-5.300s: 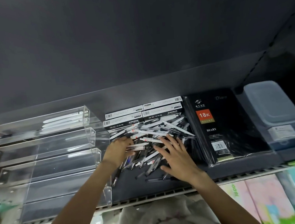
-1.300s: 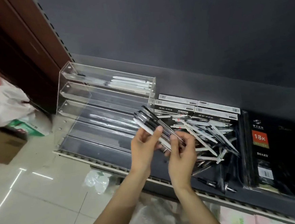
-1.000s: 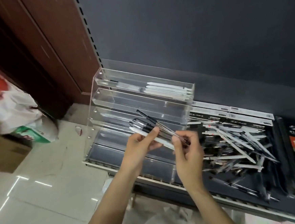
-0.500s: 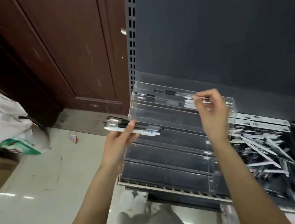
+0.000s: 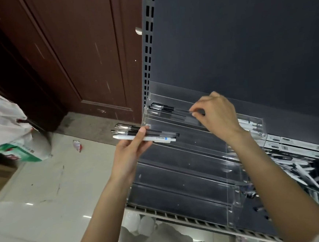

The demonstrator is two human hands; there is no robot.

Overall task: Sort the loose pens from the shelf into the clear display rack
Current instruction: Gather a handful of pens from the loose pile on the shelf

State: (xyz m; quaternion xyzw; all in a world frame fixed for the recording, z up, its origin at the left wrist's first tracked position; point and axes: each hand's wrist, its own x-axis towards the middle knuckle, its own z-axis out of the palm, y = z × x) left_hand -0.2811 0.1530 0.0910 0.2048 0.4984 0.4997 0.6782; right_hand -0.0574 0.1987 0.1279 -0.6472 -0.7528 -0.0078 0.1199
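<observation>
Nearest the camera, the left hand (image 5: pixel 130 153) grips a small bundle of pens (image 5: pixel 146 134) held level at the left edge of the clear display rack (image 5: pixel 187 168): two with black grips, clear barrels and silvery tips, and below them a white pen with a printed label. The rack stands on the shelf (image 5: pixel 201 226), a stepped acrylic unit of long troughs; its lower troughs show only the dark shelf through them. To the right of the rack lies the loose pile of black and white pens (image 5: pixel 300 172), with flat pen boxes (image 5: pixel 294 146) behind it. Farther up, the right hand (image 5: pixel 214 114) pinches the end of a black pen (image 5: pixel 171 109) lying in the top trough beside other dark pens. White pens (image 5: pixel 249 124) fill that trough's right end.
</observation>
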